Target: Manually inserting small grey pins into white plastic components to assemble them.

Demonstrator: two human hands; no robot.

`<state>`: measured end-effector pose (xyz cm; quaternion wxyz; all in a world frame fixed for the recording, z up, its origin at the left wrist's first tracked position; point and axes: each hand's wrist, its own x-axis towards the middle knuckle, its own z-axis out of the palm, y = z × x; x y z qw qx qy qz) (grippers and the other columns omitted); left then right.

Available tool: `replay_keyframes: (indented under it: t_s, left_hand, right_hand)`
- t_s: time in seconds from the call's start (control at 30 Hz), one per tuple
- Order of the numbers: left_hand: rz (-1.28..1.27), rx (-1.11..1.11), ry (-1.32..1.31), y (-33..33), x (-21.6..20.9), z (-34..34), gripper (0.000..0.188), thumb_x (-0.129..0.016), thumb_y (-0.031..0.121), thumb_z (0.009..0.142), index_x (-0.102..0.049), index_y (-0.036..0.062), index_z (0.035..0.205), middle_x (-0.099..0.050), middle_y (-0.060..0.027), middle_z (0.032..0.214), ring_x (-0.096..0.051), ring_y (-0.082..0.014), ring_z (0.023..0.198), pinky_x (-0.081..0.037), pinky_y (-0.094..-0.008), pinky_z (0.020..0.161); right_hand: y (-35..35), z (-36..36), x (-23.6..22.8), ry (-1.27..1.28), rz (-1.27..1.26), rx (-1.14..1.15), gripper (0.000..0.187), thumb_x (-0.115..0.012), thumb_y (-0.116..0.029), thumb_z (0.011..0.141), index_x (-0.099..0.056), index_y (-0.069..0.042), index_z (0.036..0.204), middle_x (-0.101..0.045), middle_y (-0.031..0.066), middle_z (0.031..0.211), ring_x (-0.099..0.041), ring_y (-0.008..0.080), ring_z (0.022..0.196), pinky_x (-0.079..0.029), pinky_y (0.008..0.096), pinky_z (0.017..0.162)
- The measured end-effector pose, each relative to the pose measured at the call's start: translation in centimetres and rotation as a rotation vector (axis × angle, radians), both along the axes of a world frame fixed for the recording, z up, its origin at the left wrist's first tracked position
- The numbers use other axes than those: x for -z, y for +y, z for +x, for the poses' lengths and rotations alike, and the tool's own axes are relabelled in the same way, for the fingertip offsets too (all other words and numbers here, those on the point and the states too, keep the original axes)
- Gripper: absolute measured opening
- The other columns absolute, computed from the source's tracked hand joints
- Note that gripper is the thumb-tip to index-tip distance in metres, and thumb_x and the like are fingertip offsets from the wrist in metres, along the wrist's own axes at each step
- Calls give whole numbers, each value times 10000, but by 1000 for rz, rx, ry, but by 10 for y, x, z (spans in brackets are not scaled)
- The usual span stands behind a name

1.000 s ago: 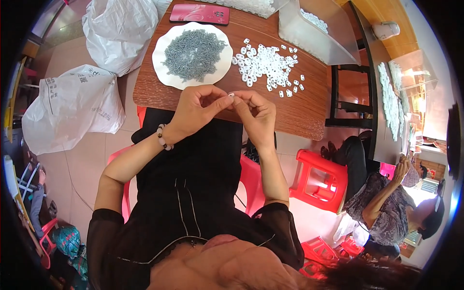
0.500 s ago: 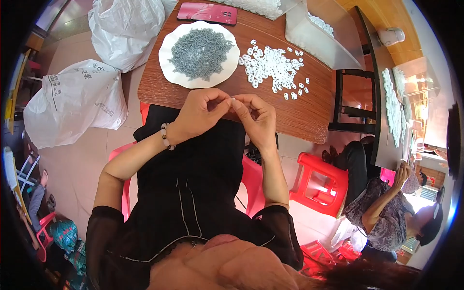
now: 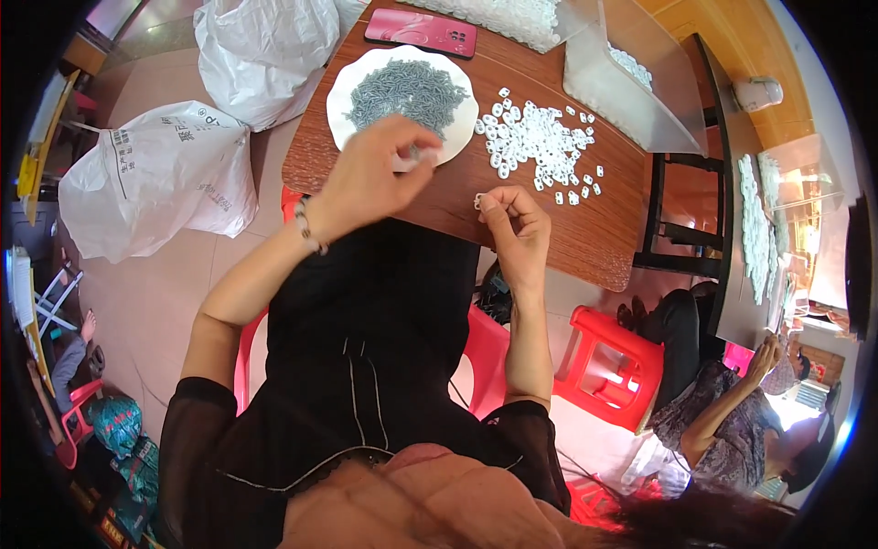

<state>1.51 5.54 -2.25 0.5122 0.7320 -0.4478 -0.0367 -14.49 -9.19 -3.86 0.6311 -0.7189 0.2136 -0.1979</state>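
My right hand [image 3: 519,224] pinches a small white plastic piece with holes [image 3: 479,200] between thumb and fingertips, just over the near side of the brown table [image 3: 439,206]. My left hand [image 3: 384,169] is over the near rim of a scalloped white plate [image 3: 465,119]. Its fingers are curled and blurred, so I cannot tell whether anything is in them. Heaped on the plate are many small grey rod-shaped pieces [image 3: 407,91]. To the right of the plate lies a loose spread of white two-holed pieces [image 3: 540,142], beyond my right hand.
A pink phone [image 3: 421,32] lies behind the plate. Clear-sided bins [image 3: 622,91] with white pieces stand at the back right. White sacks [image 3: 160,178] sit on the floor to the left. A red stool [image 3: 608,366] and another person [image 3: 732,412] are at the right.
My hands, together before, have come apart. The left has moved forward to the plate's rim; the right keeps the white piece. The whole view has shifted slightly.
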Motion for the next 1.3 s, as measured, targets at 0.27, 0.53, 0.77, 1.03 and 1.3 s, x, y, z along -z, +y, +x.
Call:
replay_keyframes:
  t_s: [0.27,0.53,0.77,1.03,1.3]
  left_hand:
    - [236,23,-437,-64,10,85,157,-636,163,803,-650,40,899,-616,-134,927,-596,-305,852,-463,-402,771]
    - [400,10,-522,-81,24,95,117,-636,147,805,-621,34,828,-601,-133,868,-582,-322,873,-465,-412,767]
    - [234,-31,-324,-58,19,87,124,-623,135,825,-627,12,806,-601,-126,799,-590,-271,757,-456,-363,673]
    - [-97,71,586,-26,14,80,182,-649,190,875,-660,19,936,-631,13,771,-529,-40,651,-435,-202,584]
    - [-224,45,682,-6,-1,54,127,-633,168,903,-652,44,923,-614,42,827,-508,-9,713,-408,-169,622]
  right_hand:
    - [-1,-2,2,-56,29,7,96,-647,-97,892,-632,-5,867,-603,-37,713,-498,10,631,-392,170,580]
    - [-5,-3,5,-36,-30,0,107,-653,-106,891,-628,-3,875,-595,-43,706,-492,9,629,-386,167,574]
    - [-7,-1,11,-54,-1,-8,107,-645,-104,897,-628,1,895,-603,-34,731,-501,12,656,-394,171,600]
    - [-1,26,-9,-48,-75,6,117,-633,-106,903,-613,9,898,-629,-19,751,-507,1,650,-383,161,561]
    - [2,94,-26,-63,-70,-213,152,-627,-96,892,-634,28,980,-662,30,745,-540,20,627,-404,161,558]
